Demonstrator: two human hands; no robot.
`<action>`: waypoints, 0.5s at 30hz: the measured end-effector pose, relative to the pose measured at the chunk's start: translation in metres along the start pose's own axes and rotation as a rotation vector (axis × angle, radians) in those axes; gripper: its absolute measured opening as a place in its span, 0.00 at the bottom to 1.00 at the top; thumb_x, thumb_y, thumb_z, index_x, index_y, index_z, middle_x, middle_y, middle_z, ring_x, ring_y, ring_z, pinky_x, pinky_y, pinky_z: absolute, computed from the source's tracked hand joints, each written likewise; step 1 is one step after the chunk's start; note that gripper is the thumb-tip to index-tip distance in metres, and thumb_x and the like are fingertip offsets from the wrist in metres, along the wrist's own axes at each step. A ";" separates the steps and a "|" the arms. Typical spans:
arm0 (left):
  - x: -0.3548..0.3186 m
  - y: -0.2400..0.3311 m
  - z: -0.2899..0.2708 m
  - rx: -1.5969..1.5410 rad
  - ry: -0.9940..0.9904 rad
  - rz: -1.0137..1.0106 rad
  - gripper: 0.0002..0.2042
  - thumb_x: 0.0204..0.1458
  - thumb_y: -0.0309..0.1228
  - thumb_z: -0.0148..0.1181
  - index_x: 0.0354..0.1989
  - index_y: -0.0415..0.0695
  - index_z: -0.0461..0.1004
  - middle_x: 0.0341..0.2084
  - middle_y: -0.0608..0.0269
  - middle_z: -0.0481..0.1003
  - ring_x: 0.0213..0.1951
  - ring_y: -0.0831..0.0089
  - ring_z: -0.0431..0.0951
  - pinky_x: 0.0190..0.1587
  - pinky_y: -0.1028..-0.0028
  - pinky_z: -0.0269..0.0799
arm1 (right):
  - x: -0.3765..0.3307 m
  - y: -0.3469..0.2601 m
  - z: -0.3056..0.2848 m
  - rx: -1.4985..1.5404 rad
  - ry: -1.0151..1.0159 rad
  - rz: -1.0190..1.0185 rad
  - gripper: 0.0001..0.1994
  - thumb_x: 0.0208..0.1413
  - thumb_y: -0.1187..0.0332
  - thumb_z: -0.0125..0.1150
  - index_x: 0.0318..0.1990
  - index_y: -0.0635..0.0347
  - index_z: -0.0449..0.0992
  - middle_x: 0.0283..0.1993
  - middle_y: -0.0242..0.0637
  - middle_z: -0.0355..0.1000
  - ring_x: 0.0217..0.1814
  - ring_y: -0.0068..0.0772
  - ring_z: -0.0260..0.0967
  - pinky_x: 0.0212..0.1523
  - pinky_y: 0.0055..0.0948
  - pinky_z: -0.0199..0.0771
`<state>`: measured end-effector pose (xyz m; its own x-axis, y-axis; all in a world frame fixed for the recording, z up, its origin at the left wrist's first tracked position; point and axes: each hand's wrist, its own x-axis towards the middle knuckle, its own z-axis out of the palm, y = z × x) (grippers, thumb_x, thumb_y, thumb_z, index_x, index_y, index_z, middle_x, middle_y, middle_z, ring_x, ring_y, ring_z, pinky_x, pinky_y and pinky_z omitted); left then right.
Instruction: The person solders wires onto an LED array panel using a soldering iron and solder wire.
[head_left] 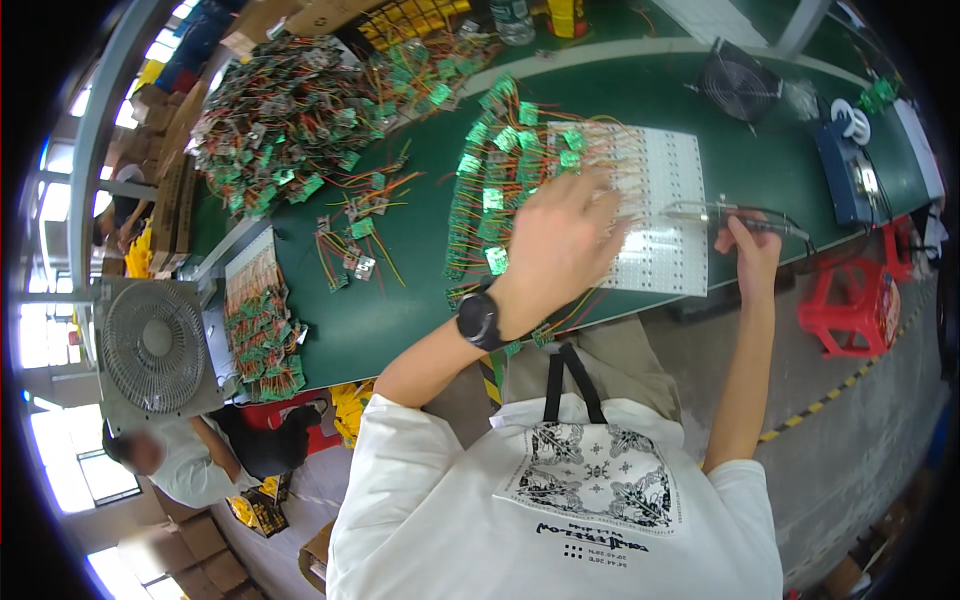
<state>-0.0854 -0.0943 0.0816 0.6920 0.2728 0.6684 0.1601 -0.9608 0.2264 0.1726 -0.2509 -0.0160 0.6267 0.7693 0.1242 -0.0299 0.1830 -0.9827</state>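
Green table point(410, 315): one white board point(655, 262), right fingers point(741, 234) around one tool point(714, 212) (left fingers point(600, 207) unclear).

Left fingers point(602, 206) blurred, bottle point(513, 22) cut off

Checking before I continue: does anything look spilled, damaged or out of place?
No spill or damage stands out. Loose wired boards lie scattered on the green tabletop beside the tangled heap, straggling untidily outside it.
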 end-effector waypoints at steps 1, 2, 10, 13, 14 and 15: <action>-0.007 -0.008 -0.011 0.034 -0.032 -0.135 0.11 0.47 0.31 0.64 0.36 0.39 0.76 0.31 0.55 0.76 0.34 0.60 0.77 0.35 0.64 0.74 | -0.001 0.000 0.000 0.007 0.007 0.018 0.10 0.55 0.76 0.61 0.43 0.70 0.74 0.28 0.40 0.74 0.23 0.26 0.71 0.25 0.21 0.67; -0.015 -0.017 -0.023 0.068 -0.063 -0.269 0.10 0.47 0.31 0.64 0.34 0.40 0.76 0.31 0.56 0.76 0.32 0.60 0.77 0.34 0.64 0.73 | -0.002 0.000 0.001 0.017 0.015 0.036 0.10 0.55 0.76 0.61 0.43 0.70 0.74 0.28 0.40 0.74 0.23 0.26 0.71 0.25 0.21 0.67; -0.123 -0.125 -0.085 0.632 -0.073 -0.792 0.07 0.51 0.33 0.61 0.34 0.44 0.76 0.31 0.60 0.76 0.31 0.59 0.78 0.31 0.63 0.73 | -0.002 -0.004 0.004 0.054 0.025 0.036 0.10 0.56 0.74 0.60 0.44 0.70 0.74 0.26 0.38 0.73 0.22 0.25 0.69 0.25 0.21 0.65; -0.134 -0.144 -0.090 0.681 -0.004 -0.638 0.07 0.52 0.33 0.61 0.35 0.43 0.74 0.36 0.59 0.74 0.33 0.57 0.78 0.30 0.62 0.73 | -0.002 -0.006 0.005 0.066 0.033 0.032 0.10 0.55 0.74 0.61 0.44 0.70 0.74 0.26 0.37 0.73 0.22 0.25 0.69 0.24 0.21 0.65; -0.135 -0.148 -0.092 0.701 0.006 -0.585 0.07 0.53 0.32 0.60 0.36 0.44 0.74 0.37 0.59 0.73 0.34 0.57 0.78 0.30 0.62 0.73 | -0.002 -0.007 0.004 0.062 0.030 0.034 0.10 0.55 0.74 0.61 0.43 0.70 0.74 0.26 0.37 0.73 0.22 0.25 0.69 0.24 0.21 0.65; -0.136 -0.154 -0.094 0.705 0.012 -0.580 0.07 0.53 0.32 0.60 0.36 0.44 0.74 0.37 0.59 0.73 0.34 0.57 0.78 0.30 0.62 0.73 | -0.002 -0.006 0.004 0.067 0.029 0.027 0.10 0.55 0.74 0.61 0.43 0.70 0.74 0.26 0.37 0.73 0.22 0.25 0.69 0.24 0.21 0.65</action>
<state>-0.2707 0.0207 0.0225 0.3623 0.7192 0.5929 0.8764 -0.4794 0.0460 0.1688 -0.2512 -0.0101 0.6476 0.7563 0.0926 -0.0987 0.2037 -0.9740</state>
